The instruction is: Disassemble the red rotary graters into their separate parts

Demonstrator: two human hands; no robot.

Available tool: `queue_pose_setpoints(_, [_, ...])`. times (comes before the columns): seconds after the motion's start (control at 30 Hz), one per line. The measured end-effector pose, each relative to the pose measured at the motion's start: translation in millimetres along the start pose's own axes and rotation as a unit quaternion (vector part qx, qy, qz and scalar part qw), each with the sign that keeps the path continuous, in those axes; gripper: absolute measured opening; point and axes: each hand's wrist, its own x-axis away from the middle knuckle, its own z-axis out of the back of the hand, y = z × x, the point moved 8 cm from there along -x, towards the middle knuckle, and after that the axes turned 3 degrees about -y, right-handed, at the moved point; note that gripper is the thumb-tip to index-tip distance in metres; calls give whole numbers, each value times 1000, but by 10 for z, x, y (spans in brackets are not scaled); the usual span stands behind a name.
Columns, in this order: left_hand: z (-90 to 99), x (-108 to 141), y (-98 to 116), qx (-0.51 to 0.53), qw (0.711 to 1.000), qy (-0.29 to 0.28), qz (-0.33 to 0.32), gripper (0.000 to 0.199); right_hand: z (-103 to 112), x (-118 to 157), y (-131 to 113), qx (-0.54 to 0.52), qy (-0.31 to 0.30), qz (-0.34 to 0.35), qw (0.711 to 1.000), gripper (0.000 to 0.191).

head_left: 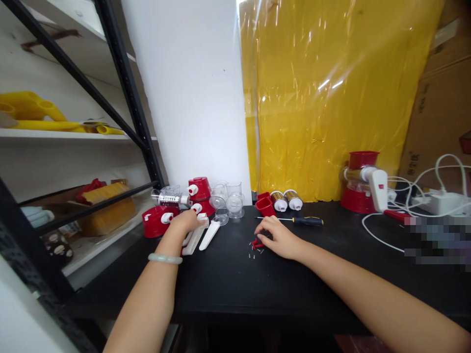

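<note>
Forearms [147,294] are spanning the black surface [221,289]. Left hand [187,221] is covering a white handle [193,242], can't tell its grip; right hand [277,237] is holding a narrow grip at small red parts [256,243], pinch unclear, tiny screws [253,257] lying close, probably for easy reach.

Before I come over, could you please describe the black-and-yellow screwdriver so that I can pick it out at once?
On the black tabletop, look towards the yellow plastic sheeting behind it. In front of two white-ended metal drums, beyond the right hand, lies the screwdriver. Its slim black-and-yellow handle sets it apart from the drums and the red plastic pieces beside them.
</note>
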Motion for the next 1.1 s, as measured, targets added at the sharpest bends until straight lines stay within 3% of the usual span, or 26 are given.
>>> queue_pose_setpoints(0.1, [227,131,97,17,992,122,6,50,5,-6,-25,8,0,-3,1000,7])
queue_pose_setpoints(0.2, [574,436,387,27,946,323,-31,46,38,-17,-28,29,2,-10,1000,8])
queue_pose_setpoints(0.23, [636,512,548,19,932,355,-69,45,57,-21,-13,41,1,-14,999,9])
queue_pose_setpoints(0.3, [659,549,933,-8,921,348,-175,47,110,-24,55,79,-1,-33,996,13])
queue_pose_setpoints(0.37, [602,460,1287,-44,918,287,-270,53,178,-17,172,128,-4,-71,989,17])
queue_pose_setpoints(0.4, [576,380,1419,-64,917,258,-298,55,213,-10,233,150,-5,-92,984,19])
queue_pose_setpoints(0.47, [575,142,1544,-90,930,220,-281,61,267,5,324,176,-7,-121,977,20])
queue_pose_setpoints(0.57, [598,-200,1615,-99,950,171,-241,63,287,11,349,180,-6,-125,976,20])
queue_pose_setpoints(0.77, [657,-435,1699,-80,963,129,-222,23,243,11,318,174,-18,-118,977,19])
queue_pose_setpoints(0.87, [784,-389,1717,-64,961,129,-235,17,279,9,367,164,-8,-128,978,18])
queue_pose_setpoints(0.97, [1049,-250,1675,-32,955,139,-259,17,336,-3,428,141,20,-135,981,20])
queue_pose_setpoints(1.07, [1375,-23,1571,27,946,168,-277,21,430,-17,447,89,96,-124,984,37])
queue_pose_setpoints(1.1, [1484,64,1519,116,934,177,-287,20,459,-18,443,61,126,-114,984,46])
